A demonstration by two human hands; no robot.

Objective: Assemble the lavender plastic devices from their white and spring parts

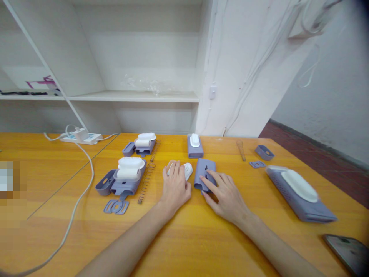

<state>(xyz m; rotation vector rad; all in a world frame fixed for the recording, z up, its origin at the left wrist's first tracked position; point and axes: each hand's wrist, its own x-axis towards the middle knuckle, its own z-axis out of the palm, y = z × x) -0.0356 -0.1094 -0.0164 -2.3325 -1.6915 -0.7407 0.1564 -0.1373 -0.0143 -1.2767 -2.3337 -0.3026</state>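
My left hand (pixel 176 184) lies over a white oval plastic part (pixel 188 171), its fingers curled down on it and covering its middle. The white part shows on both sides of the fingers. A little to the right, my right hand (pixel 226 192) grips the near right end of a purple-grey plastic housing (pixel 201 166), fingers on top and thumb low at the near edge. Dark slots show in the housing's upper face. Behind the hands stands a similar purple-grey housing (pixel 190 153) with a white oval piece (pixel 195 140) on top.
To the left are two sets of purple-grey housings (pixel 132 188) with white parts, caps (pixel 104 184), springs (pixel 146 184) and a flat slotted plate (pixel 116 207). At right lie a larger housing (pixel 300 204), spring (pixel 240 150), cap (pixel 264 152) and phone (pixel 348 250). A white cable (pixel 91 177) crosses the left.
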